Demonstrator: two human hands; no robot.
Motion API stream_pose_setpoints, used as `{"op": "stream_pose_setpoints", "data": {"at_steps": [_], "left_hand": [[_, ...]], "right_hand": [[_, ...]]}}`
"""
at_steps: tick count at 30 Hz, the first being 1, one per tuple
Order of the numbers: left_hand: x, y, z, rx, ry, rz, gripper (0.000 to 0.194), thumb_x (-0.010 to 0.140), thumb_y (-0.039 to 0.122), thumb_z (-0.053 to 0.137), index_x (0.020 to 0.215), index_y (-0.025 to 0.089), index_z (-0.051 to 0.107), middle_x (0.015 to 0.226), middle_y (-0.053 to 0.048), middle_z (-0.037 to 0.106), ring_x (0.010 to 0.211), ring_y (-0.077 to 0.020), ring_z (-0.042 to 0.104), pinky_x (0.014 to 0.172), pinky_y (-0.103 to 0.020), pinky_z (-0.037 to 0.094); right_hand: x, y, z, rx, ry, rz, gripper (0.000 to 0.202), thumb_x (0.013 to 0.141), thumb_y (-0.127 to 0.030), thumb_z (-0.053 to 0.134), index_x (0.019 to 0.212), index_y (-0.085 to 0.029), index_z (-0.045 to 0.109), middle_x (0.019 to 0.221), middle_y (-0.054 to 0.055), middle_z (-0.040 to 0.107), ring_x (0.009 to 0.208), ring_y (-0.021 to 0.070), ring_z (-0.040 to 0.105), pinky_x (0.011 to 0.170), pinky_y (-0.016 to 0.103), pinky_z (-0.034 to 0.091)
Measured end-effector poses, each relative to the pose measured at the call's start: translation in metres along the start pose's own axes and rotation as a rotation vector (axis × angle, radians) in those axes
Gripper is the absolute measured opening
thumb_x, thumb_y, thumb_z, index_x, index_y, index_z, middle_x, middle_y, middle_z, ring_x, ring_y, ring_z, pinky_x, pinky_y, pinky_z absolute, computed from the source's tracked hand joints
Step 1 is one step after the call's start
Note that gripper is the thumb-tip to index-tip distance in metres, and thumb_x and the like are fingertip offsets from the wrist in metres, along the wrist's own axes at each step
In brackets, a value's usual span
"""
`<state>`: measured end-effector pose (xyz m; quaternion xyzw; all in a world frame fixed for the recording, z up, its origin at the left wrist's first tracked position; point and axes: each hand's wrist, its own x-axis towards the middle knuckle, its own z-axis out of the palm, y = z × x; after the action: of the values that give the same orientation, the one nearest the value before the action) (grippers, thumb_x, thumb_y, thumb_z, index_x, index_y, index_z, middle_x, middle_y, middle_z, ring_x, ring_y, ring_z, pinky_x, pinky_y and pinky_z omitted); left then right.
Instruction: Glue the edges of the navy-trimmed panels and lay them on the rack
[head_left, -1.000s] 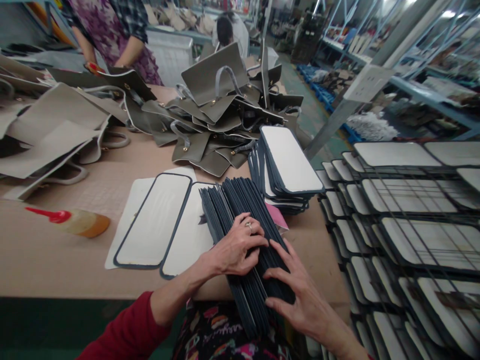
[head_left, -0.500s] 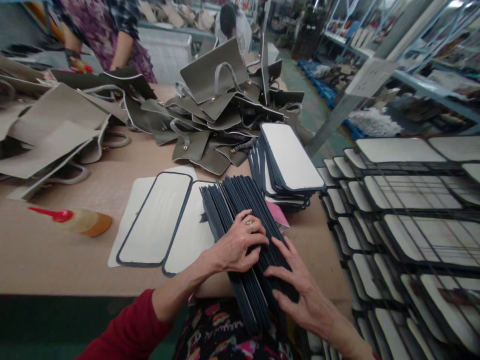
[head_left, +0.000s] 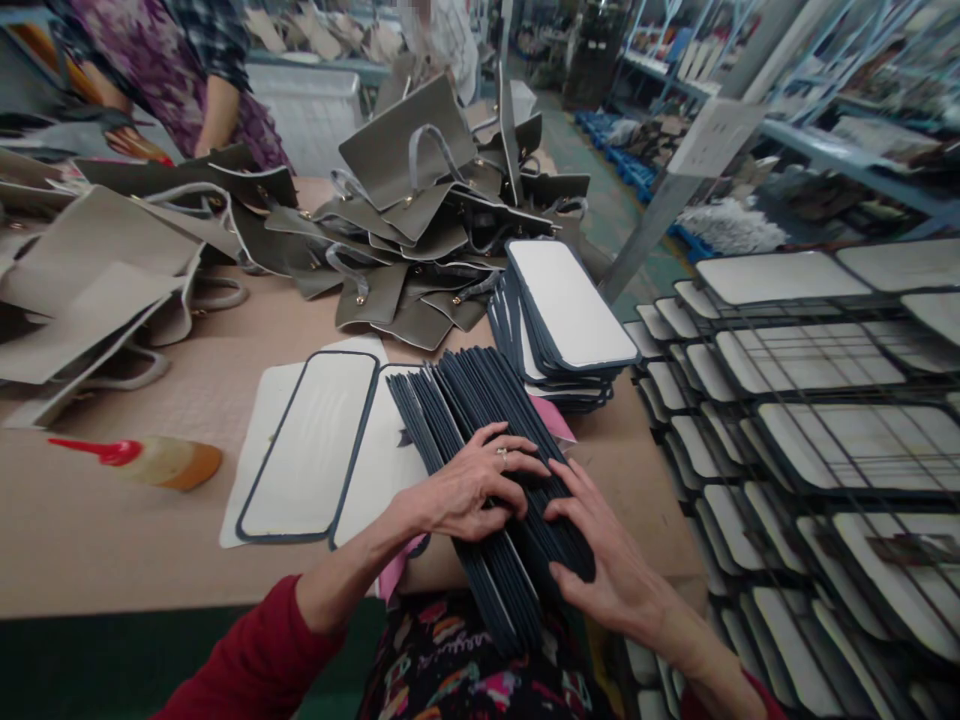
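A bundle of flat panels with dark blue edges (head_left: pixel 487 390) stands on edge at the table's front, leaning toward my body. My left hand (head_left: pixel 476 485), with a ring on one finger, lies across the bundle's top edges, fingers bent over them. Against the bundle's right side presses my right hand (head_left: pixel 611 560), fingers apart and thumb nearer me. Both hands hold the bundle between them. To the left, a white dark-rimmed panel (head_left: pixel 311 450) lies flat beside another white panel (head_left: pixel 375 465), partly covered by the bundle. A stack of similar panels (head_left: pixel 574 305) sits behind the right hand.
A red-tipped bottle of amber liquid (head_left: pixel 165 462) lies on the table (head_left: pixel 112 560) at left. Taupe bag pieces with handles (head_left: pixel 412 215) heap along the back. A wire rack of panels (head_left: pixel 810 365) stands at right, near a metal post (head_left: pixel 675 190). A co-worker (head_left: pixel 180 70) stands across the table.
My view has shifted slightly. Both hands stay on the bundle, the left fingers reaching a little further over it. More pink material shows under my left wrist.
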<state>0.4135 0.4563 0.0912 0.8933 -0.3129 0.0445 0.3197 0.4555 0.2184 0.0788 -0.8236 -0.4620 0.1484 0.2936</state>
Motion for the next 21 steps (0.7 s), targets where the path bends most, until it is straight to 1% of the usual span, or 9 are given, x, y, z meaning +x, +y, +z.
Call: {"op": "stream_pose_setpoints", "data": {"at_steps": [3,6,10,13,15,17,21], "left_hand": [[-0.001,0.001,-0.003,-0.031,-0.021,0.002,0.026,0.067,0.011,0.055,0.081,0.026,0.07,0.126,0.001,0.062,0.13,-0.0241,0.042,0.117,-0.051,0.011],[-0.002,0.001,-0.002,-0.05,-0.023,0.003,0.028,0.066,0.011,0.053,0.082,0.026,0.07,0.125,0.002,0.063,0.13,-0.0233,0.042,0.117,-0.052,0.009],[0.0,-0.004,-0.002,-0.077,-0.051,0.03,0.026,0.069,0.012,0.053,0.082,0.027,0.069,0.124,0.003,0.064,0.128,-0.0225,0.044,0.117,-0.052,0.008],[0.004,-0.008,-0.005,-0.121,-0.101,0.075,0.024,0.073,0.012,0.05,0.079,0.026,0.069,0.125,0.003,0.064,0.127,-0.022,0.045,0.117,-0.052,0.007],[0.006,-0.01,-0.007,-0.144,-0.124,0.097,0.023,0.073,0.011,0.05,0.075,0.026,0.068,0.124,0.004,0.064,0.128,-0.022,0.045,0.117,-0.052,0.007],[0.007,-0.011,-0.007,-0.148,-0.129,0.102,0.023,0.072,0.011,0.05,0.075,0.025,0.068,0.124,0.003,0.064,0.129,-0.0224,0.044,0.117,-0.052,0.007],[0.006,-0.012,-0.005,-0.146,-0.121,0.104,0.023,0.072,0.013,0.051,0.08,0.026,0.069,0.125,0.002,0.064,0.131,-0.0227,0.042,0.117,-0.053,0.007]], "right_hand": [[-0.001,-0.002,0.0,-0.03,0.011,0.012,0.039,0.07,-0.016,0.057,0.108,-0.022,0.05,0.152,0.009,0.025,0.144,0.0263,0.007,0.111,0.056,0.026],[-0.005,-0.003,-0.001,-0.026,0.014,0.044,0.04,0.074,-0.019,0.058,0.113,-0.023,0.049,0.153,0.009,0.024,0.144,0.0265,0.008,0.111,0.057,0.026],[-0.012,-0.001,0.0,-0.029,0.047,0.085,0.038,0.077,-0.022,0.059,0.114,-0.023,0.049,0.152,0.01,0.026,0.144,0.028,0.011,0.11,0.058,0.027],[-0.014,-0.002,0.001,-0.023,0.052,0.091,0.038,0.077,-0.021,0.058,0.114,-0.023,0.05,0.151,0.01,0.028,0.144,0.028,0.011,0.11,0.059,0.027],[-0.013,-0.003,0.002,-0.023,0.061,0.093,0.038,0.076,-0.02,0.057,0.113,-0.023,0.051,0.15,0.01,0.03,0.143,0.0282,0.012,0.109,0.059,0.027],[-0.011,-0.004,0.002,-0.031,0.077,0.091,0.038,0.075,-0.019,0.056,0.112,-0.023,0.051,0.15,0.01,0.03,0.143,0.0281,0.013,0.109,0.059,0.028],[-0.011,-0.005,0.003,-0.037,0.09,0.076,0.036,0.077,-0.019,0.057,0.112,-0.024,0.052,0.151,0.008,0.03,0.143,0.0272,0.012,0.109,0.058,0.028]]}}
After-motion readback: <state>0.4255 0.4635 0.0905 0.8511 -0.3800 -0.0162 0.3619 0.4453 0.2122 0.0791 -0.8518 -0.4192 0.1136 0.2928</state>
